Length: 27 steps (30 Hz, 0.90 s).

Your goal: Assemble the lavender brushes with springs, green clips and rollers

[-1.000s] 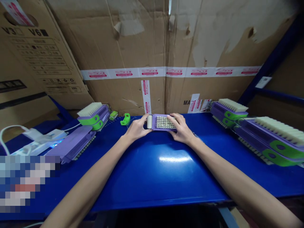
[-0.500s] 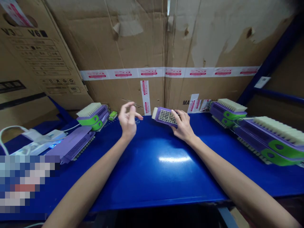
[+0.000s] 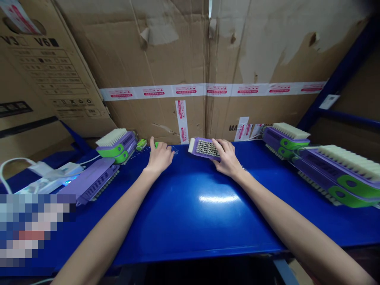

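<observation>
My right hand (image 3: 228, 158) grips a purple brush body (image 3: 204, 147) with rows of pale bristle tufts facing up and a white end cap on its left, held just above the blue table (image 3: 208, 213) at the back centre. My left hand (image 3: 159, 157) rests palm down at the back left of centre, its fingers closed over a small green plastic clip (image 3: 156, 144), of which only a sliver shows.
Finished purple and green brushes are stacked at the back left (image 3: 116, 144) and along the right (image 3: 335, 168). A small green part (image 3: 141, 144) lies by the left stack. A white power strip (image 3: 49, 178) with cables sits far left. Taped cardboard boxes (image 3: 190, 67) wall off the back.
My left hand let go of the brush body, lifted with spread fingers, then dropped left onto the green clip. My right hand kept the brush body and tilted it slightly.
</observation>
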Each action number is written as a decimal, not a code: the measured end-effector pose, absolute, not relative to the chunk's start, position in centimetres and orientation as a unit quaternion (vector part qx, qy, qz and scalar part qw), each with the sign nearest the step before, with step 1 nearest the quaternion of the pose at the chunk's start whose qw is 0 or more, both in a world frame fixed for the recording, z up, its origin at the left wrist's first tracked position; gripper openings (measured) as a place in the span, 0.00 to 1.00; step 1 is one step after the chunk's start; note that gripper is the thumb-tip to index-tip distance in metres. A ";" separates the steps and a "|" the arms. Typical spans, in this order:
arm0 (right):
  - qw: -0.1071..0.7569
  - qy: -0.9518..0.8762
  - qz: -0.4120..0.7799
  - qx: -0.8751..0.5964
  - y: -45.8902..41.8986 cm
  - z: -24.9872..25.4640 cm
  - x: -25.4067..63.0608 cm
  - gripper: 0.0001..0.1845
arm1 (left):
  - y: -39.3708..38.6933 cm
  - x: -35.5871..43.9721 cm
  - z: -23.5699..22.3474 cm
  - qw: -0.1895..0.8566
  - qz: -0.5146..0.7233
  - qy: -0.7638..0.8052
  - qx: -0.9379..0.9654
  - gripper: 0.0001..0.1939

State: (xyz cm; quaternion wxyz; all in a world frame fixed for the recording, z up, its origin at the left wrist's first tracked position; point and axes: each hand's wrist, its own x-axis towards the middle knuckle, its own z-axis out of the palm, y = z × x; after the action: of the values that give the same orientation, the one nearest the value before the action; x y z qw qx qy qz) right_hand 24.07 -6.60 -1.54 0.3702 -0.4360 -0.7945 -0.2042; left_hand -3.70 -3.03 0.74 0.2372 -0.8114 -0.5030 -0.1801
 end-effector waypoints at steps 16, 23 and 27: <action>0.372 -0.795 -0.187 -0.442 -6.6 -1.6 24.2 0.40 | -3.2 -2.0 0.2 -0.046 -0.242 -0.537 -0.807 0.17; 0.372 -0.811 -0.162 -0.422 -6.8 -1.5 23.9 0.42 | -2.0 -1.5 -1.1 -0.253 -0.430 -0.577 -0.647 0.24; 0.359 -0.828 -0.147 -0.405 -7.0 -1.4 23.5 0.43 | -2.1 -0.6 -1.3 -0.369 -0.523 -0.535 -0.551 0.26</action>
State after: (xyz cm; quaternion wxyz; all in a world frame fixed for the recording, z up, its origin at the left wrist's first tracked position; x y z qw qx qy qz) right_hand 23.55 -7.04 -1.42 0.3590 -0.4055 -0.8277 -0.1468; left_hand -0.57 -2.05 -1.28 -0.3693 -0.5507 -0.5352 -0.5234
